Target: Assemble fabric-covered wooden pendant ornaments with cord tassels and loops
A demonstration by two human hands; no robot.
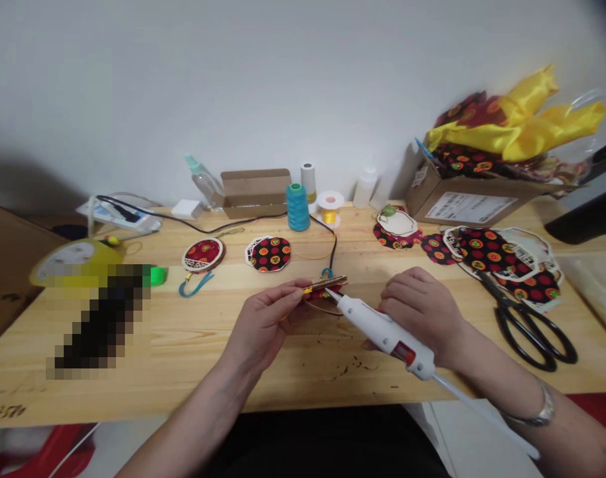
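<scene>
My left hand [270, 315] pinches a small flat fabric-covered piece [327, 285], seen nearly edge-on, with a yellow bit at its near end and a thin cord below it. My right hand [422, 315] is wrapped round a white hot glue gun [377, 328], a clear glue stick [482, 411] jutting from its back. The gun's nozzle meets or nearly meets the piece's edge; I cannot tell if they touch. Behind lie a patterned octagonal piece [270, 254] and a round framed piece [203, 254] with a blue cord loop [196, 284].
Black-handled scissors [526, 325] lie at right beside patterned fabric pieces [502, 255]. A teal thread cone [297, 208], a spool of yellow thread [330, 209] and an open cardboard box [255, 196] stand along the wall. A carton [462, 199] overflows with fabric. A black cable [233, 224] crosses the table.
</scene>
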